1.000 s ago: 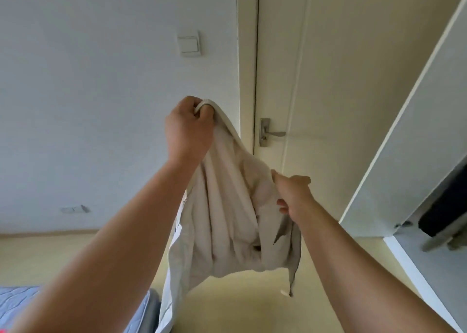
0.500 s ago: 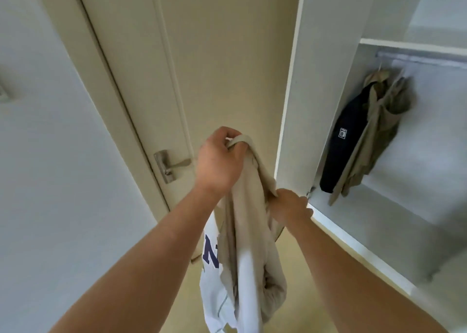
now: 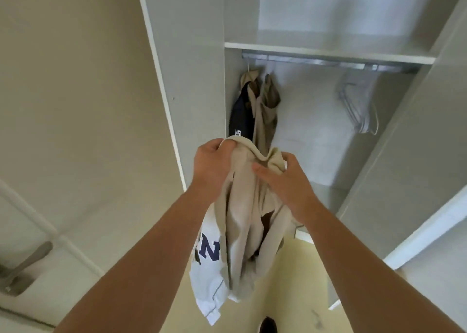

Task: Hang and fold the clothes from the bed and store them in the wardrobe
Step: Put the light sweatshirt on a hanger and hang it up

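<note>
A beige garment (image 3: 249, 221) hangs bunched between both hands in front of the open wardrobe (image 3: 199, 84). My left hand (image 3: 213, 164) grips its top edge. My right hand (image 3: 285, 178) holds the cloth just to the right, thumb laid across the front. A white garment with dark blue letters (image 3: 208, 264) hangs down beside the beige one on its left. Inside the wardrobe a metal rail (image 3: 328, 60) carries a dark garment (image 3: 241, 116) and an olive one (image 3: 266, 105) at its left end.
Several bare wire hangers (image 3: 358, 105) hang at the rail's right end. A shelf (image 3: 328, 52) runs above the rail. A cream door with a metal handle (image 3: 25, 264) stands at the left. A dark shoe tip (image 3: 267, 326) shows on the yellowish floor.
The view has swung right from the door to face the wardrobe's inside. My right hand has risen to the garment's top, close to my left hand.
</note>
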A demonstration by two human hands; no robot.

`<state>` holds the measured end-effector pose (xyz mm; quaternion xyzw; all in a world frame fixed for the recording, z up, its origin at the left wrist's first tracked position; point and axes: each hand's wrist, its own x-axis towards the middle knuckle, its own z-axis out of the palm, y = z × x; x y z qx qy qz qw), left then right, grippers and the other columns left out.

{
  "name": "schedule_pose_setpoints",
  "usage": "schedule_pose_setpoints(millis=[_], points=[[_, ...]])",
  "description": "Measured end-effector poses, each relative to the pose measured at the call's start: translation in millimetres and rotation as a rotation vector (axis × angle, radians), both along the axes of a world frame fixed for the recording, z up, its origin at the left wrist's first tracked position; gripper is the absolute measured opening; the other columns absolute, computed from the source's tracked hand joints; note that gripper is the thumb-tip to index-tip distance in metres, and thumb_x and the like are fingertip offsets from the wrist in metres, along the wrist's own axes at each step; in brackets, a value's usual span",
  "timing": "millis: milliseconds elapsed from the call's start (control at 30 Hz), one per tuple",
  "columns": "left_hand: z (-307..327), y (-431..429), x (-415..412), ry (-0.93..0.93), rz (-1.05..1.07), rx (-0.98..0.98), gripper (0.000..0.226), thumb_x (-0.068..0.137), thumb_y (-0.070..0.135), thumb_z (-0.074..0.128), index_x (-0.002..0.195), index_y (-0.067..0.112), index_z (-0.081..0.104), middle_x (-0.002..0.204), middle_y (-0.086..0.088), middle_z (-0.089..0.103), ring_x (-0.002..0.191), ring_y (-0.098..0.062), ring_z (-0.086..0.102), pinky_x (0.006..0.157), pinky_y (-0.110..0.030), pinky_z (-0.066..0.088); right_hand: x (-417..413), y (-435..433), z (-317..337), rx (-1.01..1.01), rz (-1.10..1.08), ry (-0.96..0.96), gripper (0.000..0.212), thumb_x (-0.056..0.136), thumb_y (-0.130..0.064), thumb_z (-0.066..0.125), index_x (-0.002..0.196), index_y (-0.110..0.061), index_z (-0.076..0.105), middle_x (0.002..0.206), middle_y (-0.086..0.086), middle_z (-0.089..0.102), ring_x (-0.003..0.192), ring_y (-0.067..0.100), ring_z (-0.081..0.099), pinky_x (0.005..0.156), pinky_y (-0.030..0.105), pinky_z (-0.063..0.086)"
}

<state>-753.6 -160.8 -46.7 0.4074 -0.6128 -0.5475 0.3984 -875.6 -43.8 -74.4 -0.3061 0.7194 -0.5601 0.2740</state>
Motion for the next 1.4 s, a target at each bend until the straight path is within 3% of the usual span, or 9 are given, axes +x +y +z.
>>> schedule_pose_setpoints(millis=[133,367,467,633,800,933,1133,1300,1400], points=[[0,-26,-71,0.001,-0.110,0.027,0.023,0.087,0.035,0.065,0.079,0.016,0.074,0.075,-0.006,0.065,0.074,-0.018,0.058,0.069,-0.035,0.050,-66,-19,-2,0.034,-0.007,0.123,0.031,0.079,-0.056,0.077,0.087,-0.028,0.069,0.072,-0.013,0.069,0.064,0.002,0.062,0.054,0.013,0.047],[-17,-89,-196,-0.167,-0.215,-0.283,0.030,0.100,0.039,0.055,0.079,0.023,0.070,0.082,-0.003,0.070,0.074,-0.010,0.059,0.073,-0.029,0.049,-173,-53,31,-0.174,-0.162,0.054,0.055,0.088,-0.043,0.075,0.041,-0.030,0.049,0.044,-0.018,0.042,0.042,0.000,0.042,0.048,0.013,0.036],[-43,-99,-242,-0.325,-0.359,-0.508,0.035,0.103,0.042,0.050,0.071,0.028,0.056,0.067,0.005,0.059,0.063,-0.001,0.052,0.062,-0.014,0.038,-220,-66,46,-0.202,-0.231,0.141,0.052,0.092,-0.032,0.071,0.044,-0.029,0.051,0.042,-0.017,0.042,0.044,0.001,0.043,0.054,0.017,0.038],[-79,-98,-324,-0.420,-0.566,-0.582,0.030,0.099,0.042,0.046,0.071,0.032,0.047,0.063,0.013,0.054,0.060,0.003,0.053,0.054,-0.013,0.035,-275,-81,42,-0.189,-0.362,0.130,0.043,0.090,-0.025,0.070,0.049,-0.028,0.056,0.053,-0.011,0.053,0.057,0.010,0.054,0.068,0.038,0.053],[-122,-125,-396,-0.555,-0.870,-0.580,0.015,0.091,0.037,0.045,0.099,0.034,0.057,0.092,0.022,0.058,0.086,-0.003,0.059,0.074,-0.016,0.041,-333,-92,36,-0.241,-0.494,0.042,0.033,0.081,-0.032,0.076,0.051,-0.030,0.063,0.053,-0.010,0.060,0.053,0.003,0.061,0.058,0.024,0.053],[-169,-168,-448,-0.684,-0.956,-0.381,0.018,0.097,0.033,0.060,0.110,0.024,0.067,0.096,0.008,0.064,0.090,-0.011,0.060,0.083,-0.022,0.042,-382,-113,33,-0.239,-0.566,0.053,0.041,0.073,-0.039,0.078,0.061,-0.007,0.055,0.059,0.001,0.054,0.056,0.014,0.056,0.057,0.029,0.049],[-195,-260,-546,-0.702,-1.001,-0.254,0.023,0.094,0.028,0.068,0.088,0.008,0.077,0.082,-0.006,0.070,0.079,-0.024,0.066,0.073,-0.032,0.049,-446,-136,13,-0.215,-0.869,-0.076,0.053,0.065,-0.041,0.081,0.080,0.005,0.060,0.070,0.007,0.055,0.066,0.019,0.054,0.065,0.035,0.046],[-186,-287,-611,-0.523,-0.976,-0.004,0.026,0.096,0.030,0.065,0.085,0.008,0.074,0.083,-0.015,0.069,0.076,-0.023,0.058,0.070,-0.033,0.045,-479,-129,-6,-0.026,-1.038,-0.088,0.058,0.061,-0.055,0.077,0.089,-0.005,0.068,0.068,0.007,0.066,0.062,0.023,0.064,0.064,0.037,0.053],[-165,-283,-643,-0.465,-1.019,0.033,0.031,0.101,0.037,0.054,0.086,0.014,0.070,0.086,-0.014,0.068,0.080,-0.027,0.060,0.073,-0.035,0.045,-492,-121,-20,0.284,-0.952,-0.092,0.058,0.068,-0.066,0.072,0.080,-0.009,0.071,0.067,0.006,0.070,0.062,0.019,0.065,0.061,0.031,0.051]])
